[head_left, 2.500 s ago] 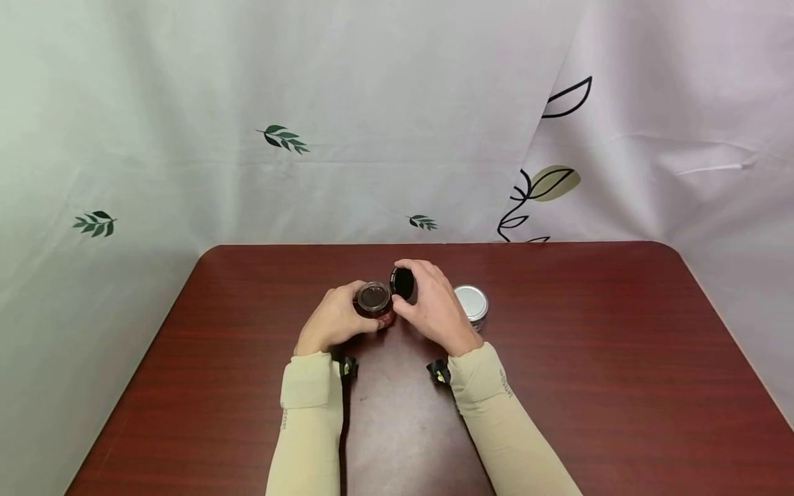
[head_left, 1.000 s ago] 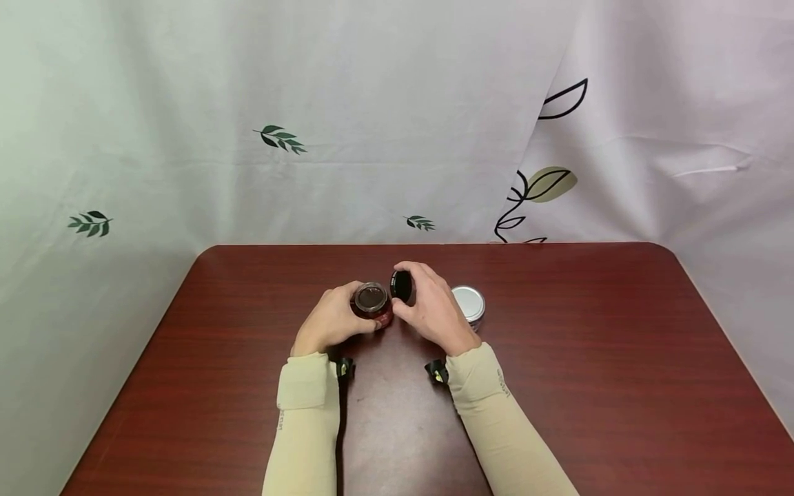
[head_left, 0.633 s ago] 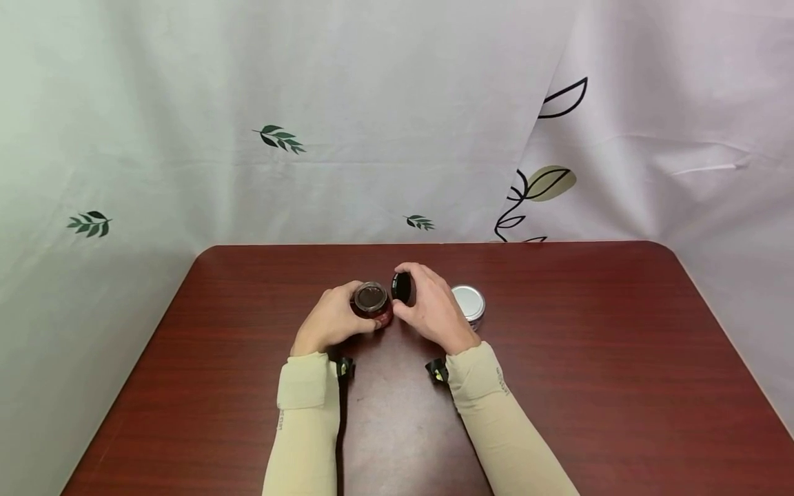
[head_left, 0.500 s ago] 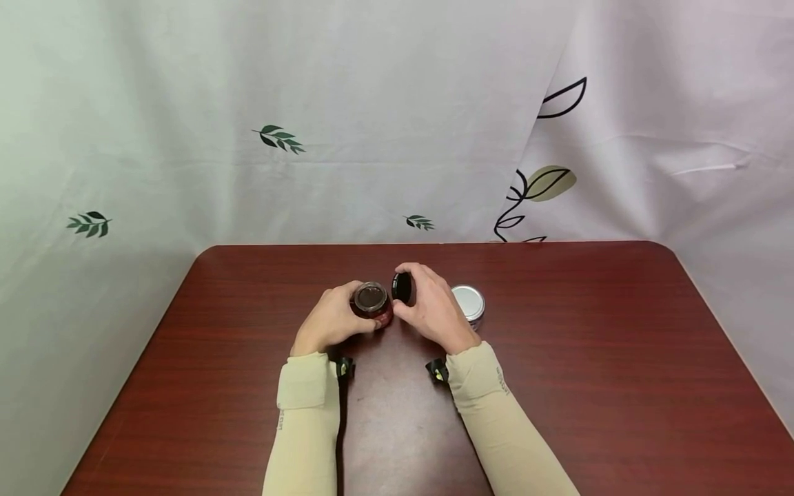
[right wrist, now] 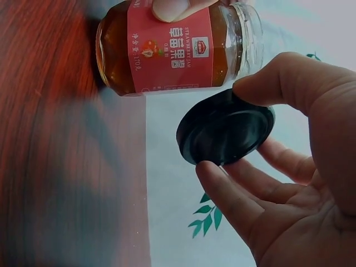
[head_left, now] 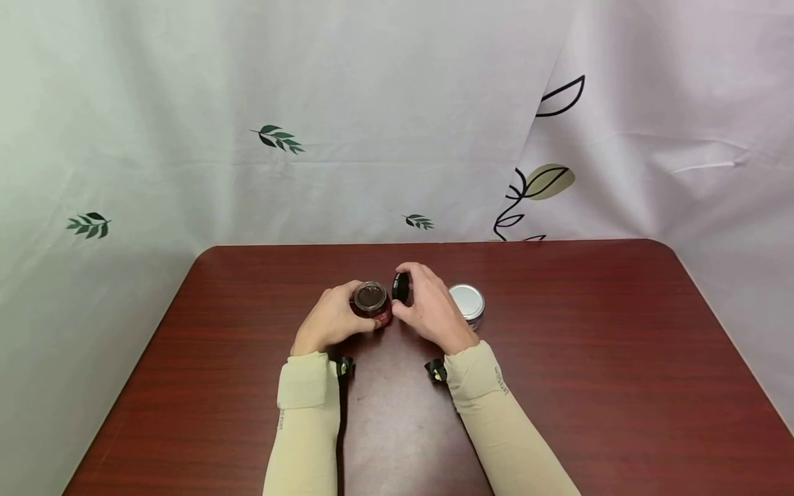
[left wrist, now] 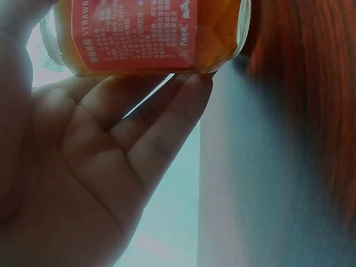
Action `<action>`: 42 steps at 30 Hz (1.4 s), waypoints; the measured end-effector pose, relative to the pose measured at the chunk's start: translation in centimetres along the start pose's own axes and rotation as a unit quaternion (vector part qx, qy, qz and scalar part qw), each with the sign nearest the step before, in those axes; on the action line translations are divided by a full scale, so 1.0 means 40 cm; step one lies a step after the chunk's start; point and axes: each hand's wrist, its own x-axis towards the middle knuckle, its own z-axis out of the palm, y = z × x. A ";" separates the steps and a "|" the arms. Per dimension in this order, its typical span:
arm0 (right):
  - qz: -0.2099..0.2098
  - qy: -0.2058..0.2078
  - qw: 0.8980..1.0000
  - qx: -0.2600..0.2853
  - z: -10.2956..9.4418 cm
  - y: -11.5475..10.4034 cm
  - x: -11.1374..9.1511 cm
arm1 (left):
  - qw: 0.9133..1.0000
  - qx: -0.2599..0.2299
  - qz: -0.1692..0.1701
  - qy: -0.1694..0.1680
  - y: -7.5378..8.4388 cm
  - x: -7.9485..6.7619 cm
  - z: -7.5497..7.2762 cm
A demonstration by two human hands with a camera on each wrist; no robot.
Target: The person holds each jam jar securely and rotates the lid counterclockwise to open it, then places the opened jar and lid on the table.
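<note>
1. Two-handed, grips the jam jar (right wrist: pixel 172 58) with the left hand (head_left: pixel 331 318) and pinches the black lid (right wrist: pixel 225 132) with the right hand (head_left: pixel 434 313).
2. Holds the jam jar upright, toward eleven o'clock from the middle of the table (head_left: pixel 589 386), long axis vertical, glass mouth (head_left: pixel 372 297) uncovered and facing up.
3. Clamps left fingers and thumb round the jar from its nine o'clock side, thumb reaching to about six, index finger to about eleven.
4. Pinches the lid by its rim in the head view, right thumb at about six o'clock, fingers at about twelve, palm side at three.
5. Holds the lid on edge just beside the mouth, between two and three o'clock from it, within the right hand's grasp and also close to the left.
6. Seems to hinge on axes: mouth turned straight up, lid's disc tilted steeply, facing sideways. Impossible to tell from these views about contact between lid and glass.
7. Leaves the silver-topped container (head_left: pixel 467 301) unheld, at three o'clock from the jar, just beyond the right hand.
</note>
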 end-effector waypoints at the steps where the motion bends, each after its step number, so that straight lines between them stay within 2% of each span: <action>1: 0.000 0.000 1.000 -0.001 0.001 0.000 0.001 | 1.000 0.000 -0.001 0.000 0.000 0.000 0.000; 13: 0.014 -0.008 1.000 -0.022 0.010 -0.003 0.004 | 1.000 0.002 -0.007 0.001 -0.001 0.003 0.000; 42: 0.073 -0.056 0.995 -0.042 0.035 -0.006 0.000 | 1.000 -0.004 -0.014 -0.006 -0.002 0.001 -0.001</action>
